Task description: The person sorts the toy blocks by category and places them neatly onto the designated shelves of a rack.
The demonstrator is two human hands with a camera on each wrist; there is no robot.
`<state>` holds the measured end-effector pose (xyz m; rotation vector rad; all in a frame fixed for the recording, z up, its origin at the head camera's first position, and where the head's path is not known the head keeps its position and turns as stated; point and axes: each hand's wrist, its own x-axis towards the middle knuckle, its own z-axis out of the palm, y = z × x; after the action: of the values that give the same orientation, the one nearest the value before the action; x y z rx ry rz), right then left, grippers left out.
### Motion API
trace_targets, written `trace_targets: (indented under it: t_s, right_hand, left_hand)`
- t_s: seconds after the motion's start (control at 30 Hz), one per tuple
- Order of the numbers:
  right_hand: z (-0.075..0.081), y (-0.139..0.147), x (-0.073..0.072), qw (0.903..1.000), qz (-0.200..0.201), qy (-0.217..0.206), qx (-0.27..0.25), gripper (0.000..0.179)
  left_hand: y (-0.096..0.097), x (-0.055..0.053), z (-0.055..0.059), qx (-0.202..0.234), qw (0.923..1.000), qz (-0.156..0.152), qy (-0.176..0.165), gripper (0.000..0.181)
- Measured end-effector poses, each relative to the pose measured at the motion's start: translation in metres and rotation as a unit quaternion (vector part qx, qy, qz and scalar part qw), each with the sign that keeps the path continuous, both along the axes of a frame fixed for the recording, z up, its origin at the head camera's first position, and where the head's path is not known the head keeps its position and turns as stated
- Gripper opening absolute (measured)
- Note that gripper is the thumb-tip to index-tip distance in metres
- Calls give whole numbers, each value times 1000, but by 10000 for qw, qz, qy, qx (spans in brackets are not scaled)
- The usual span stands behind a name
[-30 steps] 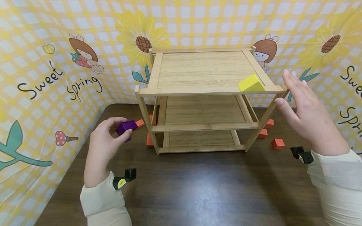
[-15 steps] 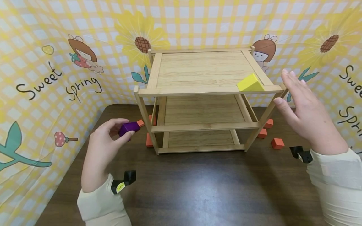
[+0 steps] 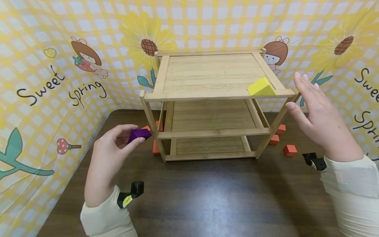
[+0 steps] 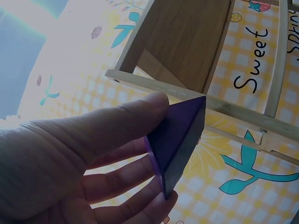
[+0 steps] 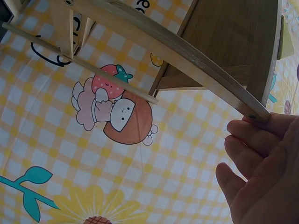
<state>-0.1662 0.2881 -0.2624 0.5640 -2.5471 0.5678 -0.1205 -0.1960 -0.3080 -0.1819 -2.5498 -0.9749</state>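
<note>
My left hand (image 3: 108, 151) pinches a purple triangular block (image 3: 139, 134) between thumb and fingers, just left of the front left post of a wooden three-tier rack (image 3: 207, 74). In the left wrist view the purple block points one corner toward the rack's edge, with the thumb on its near face and fingertips behind it. My right hand (image 3: 321, 121) is held with fingers extended at the rack's top right front corner. The right wrist view has its fingertips right at the end of a wooden rail (image 5: 205, 70). A yellow triangular block (image 3: 262, 87) lies on the top shelf near that corner.
Several orange blocks lie on the dark table (image 3: 207, 197): one nearest cube (image 3: 290, 150) with others right of the rack, and an orange block (image 3: 156, 147) with more behind the left post. A yellow checked cloth (image 3: 201, 23) walls the back and sides.
My left hand has shifted slightly right with the purple block, turning it and bringing it closer to the rack's left post. The right hand stays almost still.
</note>
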Motion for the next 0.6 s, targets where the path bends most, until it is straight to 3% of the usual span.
trace_targets:
  t_s: [0.6]
  right_hand:
    - [5, 3, 0, 9988, 75, 15, 486, 67]
  left_hand:
    - [23, 0, 0, 4, 9959, -645, 638, 34]
